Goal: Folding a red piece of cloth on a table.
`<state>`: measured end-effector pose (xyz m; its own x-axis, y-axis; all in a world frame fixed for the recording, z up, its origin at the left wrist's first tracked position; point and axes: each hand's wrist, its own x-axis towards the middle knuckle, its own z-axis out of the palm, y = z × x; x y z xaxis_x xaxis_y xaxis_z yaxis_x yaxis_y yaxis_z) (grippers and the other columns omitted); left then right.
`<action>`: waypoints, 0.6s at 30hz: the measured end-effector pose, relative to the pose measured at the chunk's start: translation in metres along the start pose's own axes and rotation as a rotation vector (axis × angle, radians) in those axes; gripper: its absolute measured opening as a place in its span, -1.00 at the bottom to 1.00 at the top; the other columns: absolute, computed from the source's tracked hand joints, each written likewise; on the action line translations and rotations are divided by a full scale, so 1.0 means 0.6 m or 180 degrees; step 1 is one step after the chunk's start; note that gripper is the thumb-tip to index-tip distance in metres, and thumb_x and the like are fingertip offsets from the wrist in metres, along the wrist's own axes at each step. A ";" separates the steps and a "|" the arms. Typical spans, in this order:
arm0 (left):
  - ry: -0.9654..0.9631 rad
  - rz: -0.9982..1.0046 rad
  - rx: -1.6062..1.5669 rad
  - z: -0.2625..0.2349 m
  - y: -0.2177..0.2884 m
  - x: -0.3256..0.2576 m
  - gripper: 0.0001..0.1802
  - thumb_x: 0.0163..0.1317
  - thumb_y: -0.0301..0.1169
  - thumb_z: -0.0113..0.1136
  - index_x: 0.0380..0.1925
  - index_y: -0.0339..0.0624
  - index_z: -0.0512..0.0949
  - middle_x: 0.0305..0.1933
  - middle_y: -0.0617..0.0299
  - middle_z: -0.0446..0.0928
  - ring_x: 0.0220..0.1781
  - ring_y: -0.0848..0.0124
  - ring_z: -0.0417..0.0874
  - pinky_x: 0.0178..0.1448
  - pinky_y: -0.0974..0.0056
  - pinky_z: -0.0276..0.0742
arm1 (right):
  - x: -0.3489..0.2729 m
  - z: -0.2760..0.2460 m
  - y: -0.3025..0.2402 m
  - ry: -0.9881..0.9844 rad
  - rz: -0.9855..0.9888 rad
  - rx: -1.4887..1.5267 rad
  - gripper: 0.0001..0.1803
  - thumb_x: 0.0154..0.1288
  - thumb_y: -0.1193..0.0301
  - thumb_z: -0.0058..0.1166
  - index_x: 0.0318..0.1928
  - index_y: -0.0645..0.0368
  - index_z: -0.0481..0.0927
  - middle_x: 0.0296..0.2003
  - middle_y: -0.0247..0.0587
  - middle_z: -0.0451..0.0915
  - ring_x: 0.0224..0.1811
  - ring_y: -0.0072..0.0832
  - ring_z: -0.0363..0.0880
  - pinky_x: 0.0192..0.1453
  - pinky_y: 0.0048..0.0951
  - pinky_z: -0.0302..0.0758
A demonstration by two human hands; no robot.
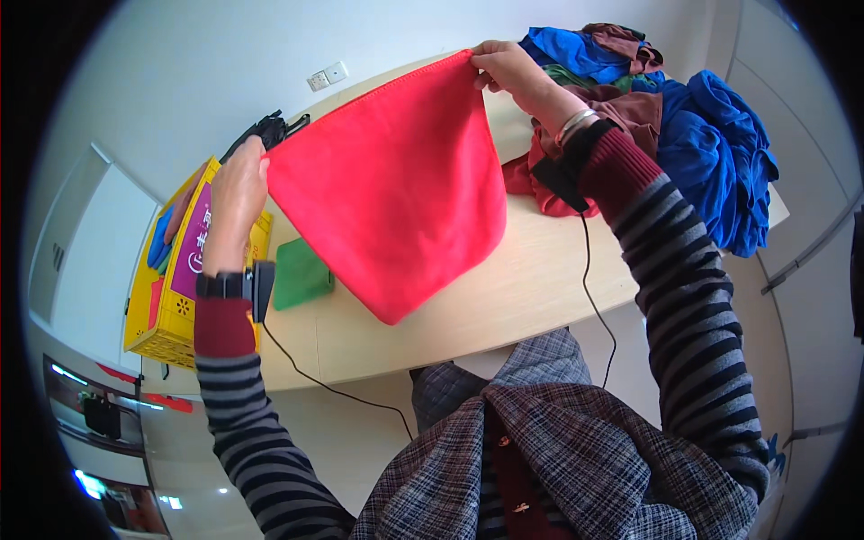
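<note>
Evidently, the red cloth (396, 180) hangs between both hands (239, 189) (511, 68), which pinch its upper corners.

Pale table (540, 283) carries green cloth (301, 277), heaped fabrics (715, 166)

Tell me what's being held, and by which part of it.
A red cloth: the left hand and right hand each grip one upper corner, the rest hanging down.
</note>
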<state>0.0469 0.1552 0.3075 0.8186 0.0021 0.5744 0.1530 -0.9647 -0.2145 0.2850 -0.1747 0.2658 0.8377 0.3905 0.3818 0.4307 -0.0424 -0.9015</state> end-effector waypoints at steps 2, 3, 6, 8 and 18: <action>0.0311 0.0076 0.0061 0.010 -0.013 0.033 -0.88 0.42 -0.44 0.06 -0.23 -0.27 0.39 -0.14 -0.17 0.54 -0.11 -0.24 0.57 -0.09 -0.10 0.49 | 0.014 0.002 -0.010 0.0153 -0.0148 0.0239 -0.77 0.52 0.39 0.01 -0.02 0.25 0.65 -0.34 -0.35 0.66 -0.41 -0.61 0.61 -0.28 -0.56 0.50; 0.0505 0.0019 -0.0011 0.009 -0.015 0.046 -0.89 0.42 -0.45 0.05 -0.22 -0.27 0.39 -0.14 -0.16 0.54 -0.10 -0.23 0.57 -0.08 -0.10 0.49 | 0.015 0.001 -0.009 0.0227 -0.0197 0.0356 -0.77 0.51 0.39 0.01 -0.02 0.25 0.64 -0.32 -0.33 0.68 -0.38 -0.60 0.63 -0.26 -0.54 0.51; 0.0876 -0.0096 -0.0162 0.015 -0.014 0.059 -0.90 0.43 -0.45 0.05 -0.20 -0.26 0.39 -0.14 -0.15 0.55 -0.08 -0.21 0.57 -0.07 -0.10 0.49 | 0.014 -0.020 -0.010 0.0244 -0.0490 0.0472 -0.77 0.52 0.39 -0.01 -0.01 0.24 0.64 -0.30 -0.33 0.68 -0.34 -0.59 0.65 -0.21 -0.55 0.52; 0.1001 -0.0012 -0.0406 0.028 -0.009 0.025 -0.91 0.43 -0.46 0.05 -0.17 -0.24 0.40 -0.16 -0.13 0.54 -0.06 -0.17 0.58 -0.06 -0.09 0.49 | -0.004 -0.024 -0.002 0.0235 -0.0626 0.0532 -0.77 0.52 0.40 -0.01 -0.01 0.23 0.63 -0.29 -0.34 0.68 -0.31 -0.59 0.66 -0.19 -0.55 0.52; -0.0329 0.0053 -0.0735 0.203 0.082 -0.374 -0.87 0.27 -0.58 0.16 -0.20 -0.24 0.47 -0.11 -0.01 0.49 0.00 0.00 0.54 0.07 0.01 0.48 | -0.325 0.050 0.204 -0.1134 0.0836 -0.0287 -0.81 0.41 0.57 0.05 -0.01 0.18 0.57 -0.30 -0.37 0.60 -0.28 -0.61 0.61 -0.18 -0.48 0.57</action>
<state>-0.0619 0.1393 0.0718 0.8740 0.0011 0.4860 0.0182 -0.9994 -0.0304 0.1644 -0.2285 0.0750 0.7614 0.6474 0.0343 0.2598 -0.2562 -0.9311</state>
